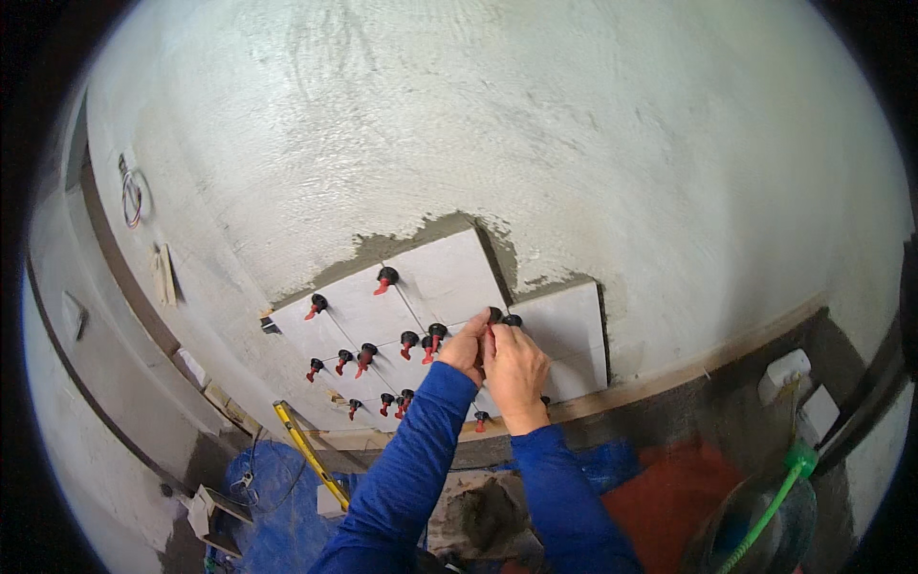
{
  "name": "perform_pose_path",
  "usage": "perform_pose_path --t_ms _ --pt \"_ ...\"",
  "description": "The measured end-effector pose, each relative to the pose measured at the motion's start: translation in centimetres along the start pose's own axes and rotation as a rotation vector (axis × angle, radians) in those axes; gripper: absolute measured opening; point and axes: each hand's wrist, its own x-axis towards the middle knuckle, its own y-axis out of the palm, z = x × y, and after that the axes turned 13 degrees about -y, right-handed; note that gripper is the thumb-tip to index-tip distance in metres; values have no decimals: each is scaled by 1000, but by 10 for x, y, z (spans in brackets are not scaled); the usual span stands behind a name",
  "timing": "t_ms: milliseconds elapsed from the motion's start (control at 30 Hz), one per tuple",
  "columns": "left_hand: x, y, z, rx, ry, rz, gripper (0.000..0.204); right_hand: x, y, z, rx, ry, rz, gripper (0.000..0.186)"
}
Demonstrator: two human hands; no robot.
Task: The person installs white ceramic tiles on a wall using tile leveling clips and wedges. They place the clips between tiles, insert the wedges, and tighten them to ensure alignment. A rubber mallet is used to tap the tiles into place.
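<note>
Apparently, the step in hand was levelling the tiles [451, 275], set on the wall [593, 163] just below the centre of the frame. The left hand [466, 348] and right hand [516, 375] met there, fingers bunched at a black clip [494, 314] — which of them gripped it, I could not tell. Other clips [366, 358] stood to the left. Next probably called for a snug twist — gently, lest a tile shift.

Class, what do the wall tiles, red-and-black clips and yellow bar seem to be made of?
Wall tiles: probably ceramic or porcelain, pale and smooth with crisp edges.
Red-and-black clips: likely moulded plastic, given their solid, even colours.
Yellow bar: perhaps painted metal, being slim, straight and brightly coloured; plastic is possible.
</note>
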Motion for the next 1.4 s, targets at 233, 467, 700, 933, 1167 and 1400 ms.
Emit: perform_pose_path --t_ms 233,467,700,933,1167,1400 --pt "-9 13 -4 -1 19 -37 23 -5 4 1 -29 36 -9 12" --pt "-1 13 -9 34 3 -158 20 -2 5 -4 54 -91 -55 6" --pt "-6 35 -1 245 279 -580 25 -2 8 -8 119 -123 -135 9" --pt "-31 52 -2 500 248 -673 29 11 -24 -22 137 -58 96 12" --pt "-96 17 66 482 368 -440 37 34 -38 -50 209 45 85 30" --pt "-125 -82 152 638 431 -564 33 43 -23 -53 295 -26 71 41"
